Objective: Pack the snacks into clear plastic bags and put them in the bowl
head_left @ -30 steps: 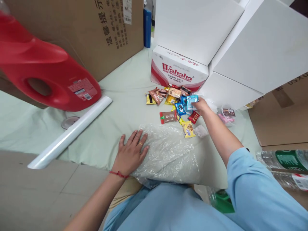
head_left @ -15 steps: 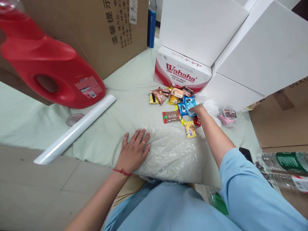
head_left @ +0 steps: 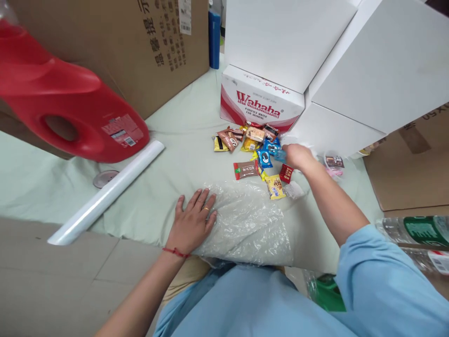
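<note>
My left hand (head_left: 192, 220) lies flat, fingers spread, on the left edge of a crinkled clear plastic bag (head_left: 249, 227). Over at the small wrapped snacks, my right hand (head_left: 298, 157) is closed on a light-blue snack packet (head_left: 280, 156), which is blurred. Close to it lie a dark-blue snack packet (head_left: 264, 158), a red packet (head_left: 286, 173) and a yellow cookie packet (head_left: 275, 187). A brown packet with red ends (head_left: 245, 170) rests further left. Behind them, several brown and yellow packets sit heaped around a beige-topped one (head_left: 255, 135).
A Wahaha water carton (head_left: 261, 105) stands behind the snacks, with white boxes (head_left: 379, 70) to its right. On the left are a red detergent jug (head_left: 80, 107), a white roll (head_left: 108, 192) and a cardboard box (head_left: 115, 51). Plastic bottles (head_left: 421, 230) lie at right.
My right hand has closed on the light-blue packet and shifted slightly right, uncovering the red packet and some clear plastic. My left hand stays flat on the bag. The view has shifted a little.
</note>
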`<state>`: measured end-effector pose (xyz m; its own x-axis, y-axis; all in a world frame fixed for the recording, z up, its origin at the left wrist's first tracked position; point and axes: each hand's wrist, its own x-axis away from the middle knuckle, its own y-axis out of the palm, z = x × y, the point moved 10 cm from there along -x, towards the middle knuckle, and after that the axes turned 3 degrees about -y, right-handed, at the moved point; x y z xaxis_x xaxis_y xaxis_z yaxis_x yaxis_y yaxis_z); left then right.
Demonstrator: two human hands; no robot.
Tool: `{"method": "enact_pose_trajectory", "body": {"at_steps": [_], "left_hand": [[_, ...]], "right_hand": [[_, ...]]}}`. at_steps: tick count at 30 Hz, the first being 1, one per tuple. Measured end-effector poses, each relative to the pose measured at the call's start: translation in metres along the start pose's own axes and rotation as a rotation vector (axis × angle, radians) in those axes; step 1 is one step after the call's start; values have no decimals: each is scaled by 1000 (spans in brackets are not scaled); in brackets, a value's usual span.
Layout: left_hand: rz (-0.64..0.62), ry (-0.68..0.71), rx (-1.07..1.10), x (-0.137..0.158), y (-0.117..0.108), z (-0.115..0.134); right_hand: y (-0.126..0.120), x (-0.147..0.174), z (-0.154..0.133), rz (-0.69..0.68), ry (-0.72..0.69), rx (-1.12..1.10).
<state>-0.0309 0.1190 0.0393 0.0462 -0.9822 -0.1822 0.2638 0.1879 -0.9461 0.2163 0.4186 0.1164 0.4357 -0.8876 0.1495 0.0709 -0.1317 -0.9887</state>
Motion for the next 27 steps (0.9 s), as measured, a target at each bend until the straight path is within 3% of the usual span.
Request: {"method": "enact_pose_trajectory", "body": {"at_steps": [4,8,11,14,17,19,23,27], "left_hand": [[-6,-3,-13,-1,0,1],[-35,-15,-8,-1,0,3],[-55,-29,-1,0,0,2],[-77,-29,4,1,1,3],[-96,-21,5,2,3,3],[-103,-20,8,2,4,3],[-103,-25,19,1,4,3],[-98,-34,38,1,3,3]], "right_hand": [[21,2,-20,50,-43,-15],[24,11,9,152,53,-87],[30,19,31,112,139,-95],[13,37,26,180,132,-135],[-26,78,-7,373,43,-212],[-36,110,-47,386,-99,-307],[5,163,-136,114,-352,-311],[49,185,-182,25,-386,-196]]}}
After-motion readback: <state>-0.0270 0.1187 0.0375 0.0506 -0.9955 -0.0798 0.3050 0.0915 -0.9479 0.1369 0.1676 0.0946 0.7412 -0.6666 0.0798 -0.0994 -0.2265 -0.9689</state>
